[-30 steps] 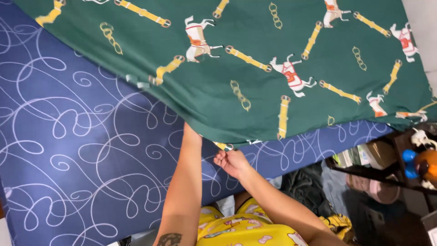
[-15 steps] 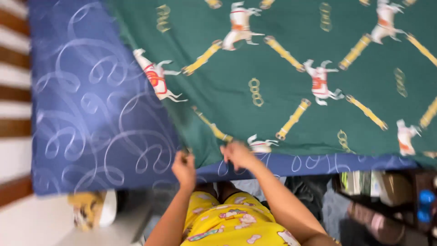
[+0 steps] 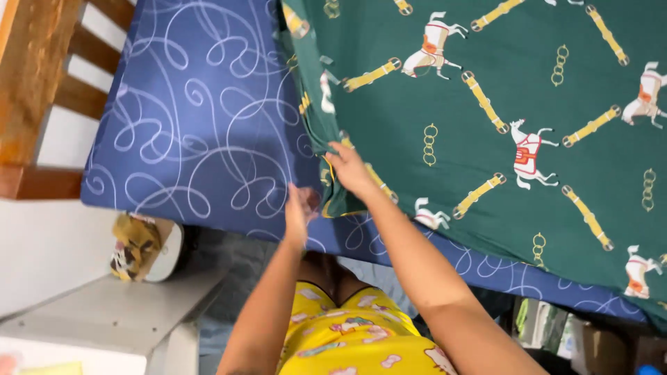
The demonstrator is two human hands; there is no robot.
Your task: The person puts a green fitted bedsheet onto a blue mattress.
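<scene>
The right hand (image 3: 349,169) was laid palm down on the folded edge of a dark green sheet (image 3: 486,104) printed with white horses, yellow straps and chain links, and its fingers were pressed onto the bunched cloth there; whether the edge was actually pinched could not be told. The left hand (image 3: 299,208) was held just below and to the left of the right one, the two close but not touching, and it was blurred, so its grip could not be made out; it appeared to sit at the lower corner of the green sheet. The sheet was spread from the hands upward and away to the right, and it was draped over a blue mattress (image 3: 201,125) patterned with pale swirls, which was left bare to the left of both hands. Further left of the left hand a wooden slatted bed frame (image 3: 42,104) was seen, and below it a pale shelf (image 3: 118,316).
</scene>
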